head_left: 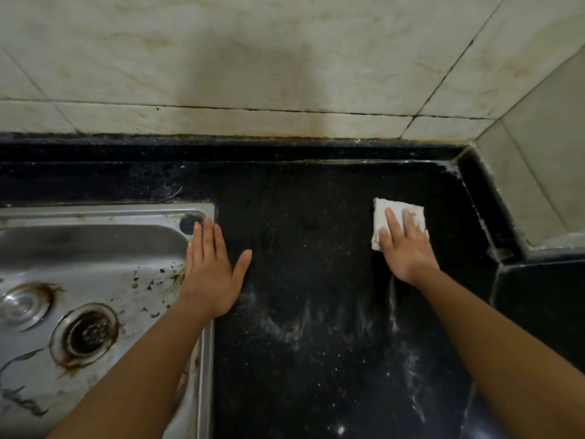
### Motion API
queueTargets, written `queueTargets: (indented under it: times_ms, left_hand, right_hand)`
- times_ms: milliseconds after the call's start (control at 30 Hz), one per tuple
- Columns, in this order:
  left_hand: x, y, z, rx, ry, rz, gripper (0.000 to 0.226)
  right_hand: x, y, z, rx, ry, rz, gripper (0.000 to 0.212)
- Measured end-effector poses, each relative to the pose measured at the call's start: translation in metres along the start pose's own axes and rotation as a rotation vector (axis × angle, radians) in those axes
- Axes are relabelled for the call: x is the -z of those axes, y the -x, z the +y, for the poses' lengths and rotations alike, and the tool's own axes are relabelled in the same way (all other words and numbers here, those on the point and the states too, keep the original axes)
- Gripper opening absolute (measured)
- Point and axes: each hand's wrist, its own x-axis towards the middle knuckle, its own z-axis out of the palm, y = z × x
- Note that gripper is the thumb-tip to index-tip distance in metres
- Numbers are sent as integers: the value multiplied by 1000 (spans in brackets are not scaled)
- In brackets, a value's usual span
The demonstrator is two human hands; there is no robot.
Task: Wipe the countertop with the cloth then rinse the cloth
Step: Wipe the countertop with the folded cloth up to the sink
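Note:
A folded white cloth (384,210) lies flat on the black speckled countertop (310,236), toward its back right. My right hand (405,245) presses down on the cloth with straight fingers. My left hand (210,267) rests flat, fingers straight, across the right rim of the steel sink (95,217) and the counter beside it. White streaks and specks mark the counter in front of both hands.
The sink basin has a rusty drain (85,335), a round stopper (23,304) and dark debris. A round black hole (188,224) sits in the sink's back right corner. Stained tiled walls (285,64) close off the back and right; a raised black ledge (481,198) angles along the right.

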Motion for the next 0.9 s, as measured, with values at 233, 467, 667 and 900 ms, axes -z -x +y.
queueTargets:
  times_ms: [233,467,667,900]
  left_hand:
    - [1,1,3,63,-47,-92,83]
    - [-25,96,26,30,37,103,75]
    - [-62,193,32,50,-25,149,75]
    - [-84,239,20,118,-72,194,79]
  right_hand:
    - [-34,97,43,-39,-21,27,54]
    - [-55,174,52,115,0,-2,53]
    - [-71,222,73,230,-22,-34,51]
    - [-92,290,97,346,3,-87,54]
